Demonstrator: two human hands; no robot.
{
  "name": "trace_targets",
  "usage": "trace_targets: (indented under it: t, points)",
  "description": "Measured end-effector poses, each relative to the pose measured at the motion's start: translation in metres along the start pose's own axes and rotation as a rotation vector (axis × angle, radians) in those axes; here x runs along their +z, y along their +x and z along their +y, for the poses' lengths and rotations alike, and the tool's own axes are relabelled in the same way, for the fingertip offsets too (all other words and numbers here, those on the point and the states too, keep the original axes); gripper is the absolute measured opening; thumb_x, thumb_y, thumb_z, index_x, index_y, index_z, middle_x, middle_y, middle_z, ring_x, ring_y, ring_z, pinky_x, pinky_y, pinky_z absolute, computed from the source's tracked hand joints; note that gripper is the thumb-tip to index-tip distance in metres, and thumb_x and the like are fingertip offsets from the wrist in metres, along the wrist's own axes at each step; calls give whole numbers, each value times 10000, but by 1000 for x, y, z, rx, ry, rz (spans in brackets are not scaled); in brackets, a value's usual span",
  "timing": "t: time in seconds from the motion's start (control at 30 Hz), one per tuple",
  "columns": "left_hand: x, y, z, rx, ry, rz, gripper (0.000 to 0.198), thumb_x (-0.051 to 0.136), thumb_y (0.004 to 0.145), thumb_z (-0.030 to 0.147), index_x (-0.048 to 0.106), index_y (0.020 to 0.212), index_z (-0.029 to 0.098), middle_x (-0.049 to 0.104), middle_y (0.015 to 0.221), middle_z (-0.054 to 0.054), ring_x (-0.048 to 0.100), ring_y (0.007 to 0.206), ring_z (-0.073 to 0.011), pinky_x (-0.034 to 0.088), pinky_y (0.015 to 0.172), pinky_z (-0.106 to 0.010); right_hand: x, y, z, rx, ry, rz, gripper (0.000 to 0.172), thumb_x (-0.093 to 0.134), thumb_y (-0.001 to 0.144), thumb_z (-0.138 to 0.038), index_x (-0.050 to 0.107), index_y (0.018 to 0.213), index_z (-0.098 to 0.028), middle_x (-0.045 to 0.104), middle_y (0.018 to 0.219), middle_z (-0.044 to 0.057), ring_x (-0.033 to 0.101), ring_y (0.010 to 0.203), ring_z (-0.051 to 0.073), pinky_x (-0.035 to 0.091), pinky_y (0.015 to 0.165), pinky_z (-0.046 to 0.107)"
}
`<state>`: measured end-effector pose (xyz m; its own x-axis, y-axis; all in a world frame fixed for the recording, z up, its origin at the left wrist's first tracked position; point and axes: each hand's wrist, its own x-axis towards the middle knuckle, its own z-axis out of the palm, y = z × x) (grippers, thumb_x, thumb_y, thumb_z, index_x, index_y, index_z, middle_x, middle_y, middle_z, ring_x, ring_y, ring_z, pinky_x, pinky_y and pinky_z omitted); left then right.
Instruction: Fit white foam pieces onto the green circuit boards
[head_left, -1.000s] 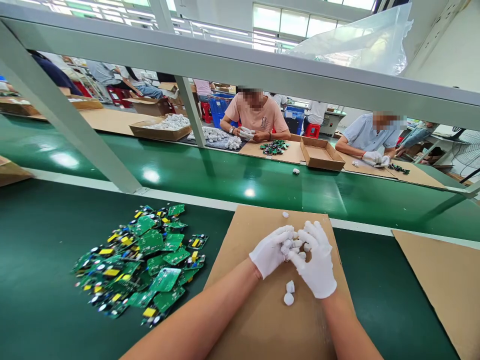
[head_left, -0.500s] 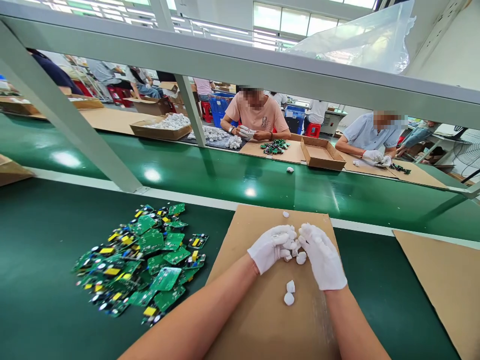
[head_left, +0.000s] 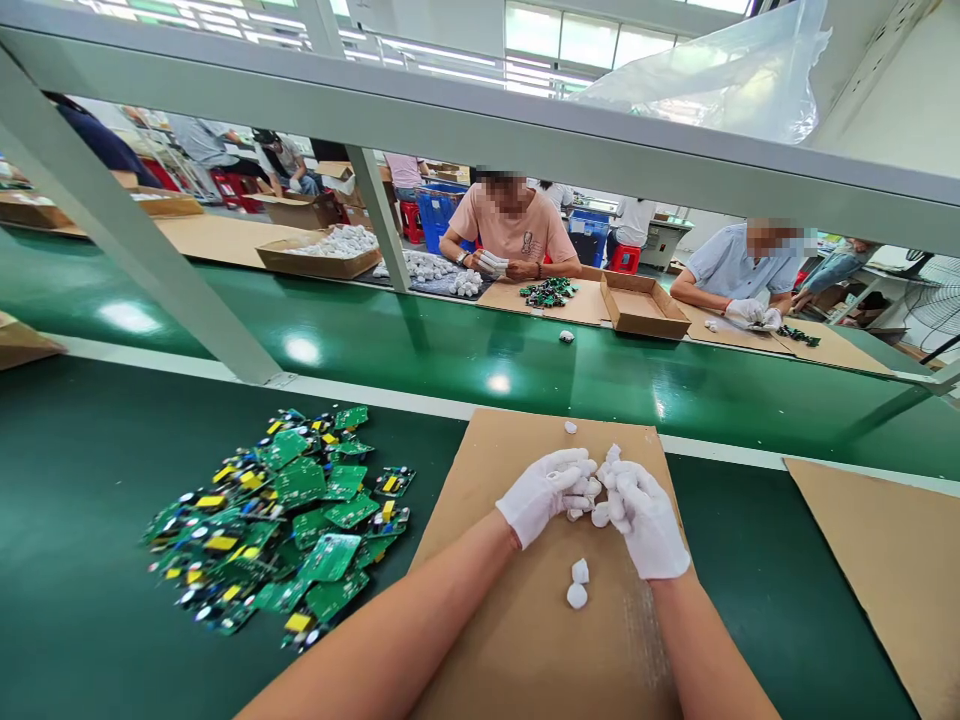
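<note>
Both my hands wear white gloves and meet over a brown cardboard sheet (head_left: 487,640). My left hand (head_left: 544,495) is curled, its fingertips pinching a small white plastic part (head_left: 577,497). My right hand (head_left: 643,518) is closed too, fingers bent around another small white part (head_left: 600,515) right beside the left fingertips. Two more white parts (head_left: 578,583) lie on the cardboard just below the hands, and a single one (head_left: 571,427) sits near the sheet's far edge. A heap of green circuit boards (head_left: 281,520) lies to the left on the dark green mat.
A green conveyor belt (head_left: 420,350) runs across behind the cardboard, carrying one small white piece (head_left: 566,337). Grey frame bars (head_left: 135,250) cross above it. Two people sit working opposite, with a cardboard box (head_left: 643,305) and trays of white parts (head_left: 322,252). Another cardboard sheet (head_left: 892,560) lies right.
My right hand has drawn in and curled closer to the left hand. The white piece on the conveyor has drifted left.
</note>
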<state>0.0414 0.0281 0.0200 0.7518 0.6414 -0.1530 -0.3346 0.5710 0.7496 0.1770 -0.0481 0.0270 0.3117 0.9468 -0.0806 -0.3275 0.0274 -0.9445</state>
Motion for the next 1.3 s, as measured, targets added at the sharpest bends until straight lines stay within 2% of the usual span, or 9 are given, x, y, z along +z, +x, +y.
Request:
trace_targets:
  t: [0.27,0.4,0.53,0.63,0.73,0.9,0.97,1.1,1.3]
  points:
    - [-1,0,0,12,-59,38,367,709,688,282,579,1009,158,583,1003,-98,599,779,-162,464,655,-282,2,0,4,-61,-192,81,238,640,676,-265,559,893,-215,478,556,-76,414,419,76,363,409,222]
    - [-3,2,-8,-3,17,29,486,730,663,268,564,1106,153,616,852,-69,570,654,-125,433,603,-260,5,0,10,-293,-757,63,536,682,603,-223,568,1126,-249,614,817,11,580,706,182,487,668,324]
    - [-6,4,-14,-12,50,28,594,735,656,274,521,1192,137,607,746,-33,542,586,-105,430,589,-260,5,-2,14,-448,-1134,55,468,612,661,-230,600,1127,-261,630,1015,62,587,892,225,471,782,353]
    - [-5,2,-12,-61,29,67,659,731,661,280,467,1249,142,636,838,-68,587,627,-131,468,644,-313,5,-4,10,-351,-967,93,341,599,689,-275,640,1020,-206,660,866,51,601,780,187,484,720,308]
    - [-4,0,-7,-88,-12,23,619,713,681,262,469,1239,152,649,901,-97,619,672,-153,480,681,-340,1,-1,3,-121,-584,72,290,591,726,-381,645,918,-170,576,580,-15,495,486,112,425,476,237]
    - [-12,4,-1,105,25,187,520,685,661,194,531,1157,169,632,1064,-123,634,851,-204,473,732,-332,-17,7,-7,-61,-437,112,348,559,753,-459,608,922,-158,523,539,-38,372,395,75,261,365,203]
    - [-18,8,0,210,124,297,461,639,619,129,578,1075,146,653,1021,-120,630,877,-216,466,743,-330,-25,8,-10,-84,-526,140,377,589,734,-437,597,988,-158,603,653,4,467,486,104,327,415,213]
    - [-30,14,0,292,237,396,432,516,513,49,627,921,136,685,898,-79,629,842,-201,457,786,-334,-37,6,-11,-110,-1104,90,317,546,746,-361,633,1019,-225,659,885,34,578,719,150,434,658,260]
    - [-33,16,-2,279,310,413,458,477,491,47,648,906,138,699,877,-79,621,883,-217,483,749,-324,-45,8,-7,-73,-1318,30,264,591,678,-346,688,918,-290,661,794,13,590,759,196,400,699,299]
